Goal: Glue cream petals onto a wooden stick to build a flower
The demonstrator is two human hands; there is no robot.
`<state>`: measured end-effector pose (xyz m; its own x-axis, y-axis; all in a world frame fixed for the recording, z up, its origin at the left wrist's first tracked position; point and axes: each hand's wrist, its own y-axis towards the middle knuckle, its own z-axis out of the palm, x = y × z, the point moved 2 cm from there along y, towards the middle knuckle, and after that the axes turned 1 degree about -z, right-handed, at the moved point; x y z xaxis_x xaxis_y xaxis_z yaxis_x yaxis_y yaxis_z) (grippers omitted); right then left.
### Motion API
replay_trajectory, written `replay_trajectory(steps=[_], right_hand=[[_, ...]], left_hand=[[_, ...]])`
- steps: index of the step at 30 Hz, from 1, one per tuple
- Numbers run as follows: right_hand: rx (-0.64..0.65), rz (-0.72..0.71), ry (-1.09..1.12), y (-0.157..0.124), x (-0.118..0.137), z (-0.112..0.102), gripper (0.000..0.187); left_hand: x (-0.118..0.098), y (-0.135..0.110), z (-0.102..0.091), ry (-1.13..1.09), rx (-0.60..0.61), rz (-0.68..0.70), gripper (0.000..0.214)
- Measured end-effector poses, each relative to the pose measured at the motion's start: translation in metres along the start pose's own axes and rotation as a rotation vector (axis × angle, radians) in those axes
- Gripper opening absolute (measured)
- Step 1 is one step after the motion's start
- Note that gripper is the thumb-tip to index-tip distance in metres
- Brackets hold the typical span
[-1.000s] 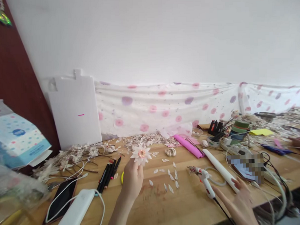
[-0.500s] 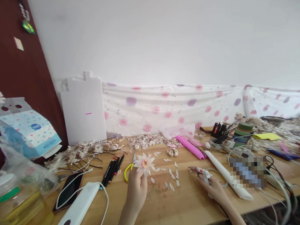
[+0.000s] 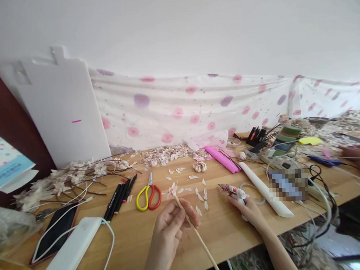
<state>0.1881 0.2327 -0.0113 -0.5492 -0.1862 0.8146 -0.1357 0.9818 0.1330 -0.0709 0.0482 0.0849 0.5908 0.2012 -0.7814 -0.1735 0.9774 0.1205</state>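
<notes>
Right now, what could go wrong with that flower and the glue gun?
The glue gun in the right hand points towards loose petals; dripping glue could stick to them. If its tip is hot, it might burn the left hand. The flower sits on a thin stick, so a bump could bend it.

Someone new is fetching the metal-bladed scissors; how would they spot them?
On the pale wooden table, find the person's left hand gripping a thin, straight, pale stick. Just beyond that hand, right of the slim black pens, lie metal-bladed scissors pointing away from the person. One handle loop is yellow and the other red, unlike the dark pens beside them.
</notes>
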Motion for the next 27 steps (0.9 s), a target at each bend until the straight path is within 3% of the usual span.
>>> replay_trajectory(steps=[8, 18, 27], right_hand=[[0.01, -0.01, 0.029, -0.001, 0.015, -0.004, 0.042], [-0.039, 0.04, 0.0, -0.003, 0.007, 0.001, 0.042], [-0.034, 0.008, 0.012, -0.006, 0.024, -0.003, 0.042]], left_hand=[[0.006, 0.004, -0.011, -0.14, -0.096, -0.04, 0.019], [0.003, 0.003, -0.036, -0.173, -0.22, -0.098, 0.023], [0.01, 0.005, -0.024, -0.201, -0.176, -0.216, 0.025]])
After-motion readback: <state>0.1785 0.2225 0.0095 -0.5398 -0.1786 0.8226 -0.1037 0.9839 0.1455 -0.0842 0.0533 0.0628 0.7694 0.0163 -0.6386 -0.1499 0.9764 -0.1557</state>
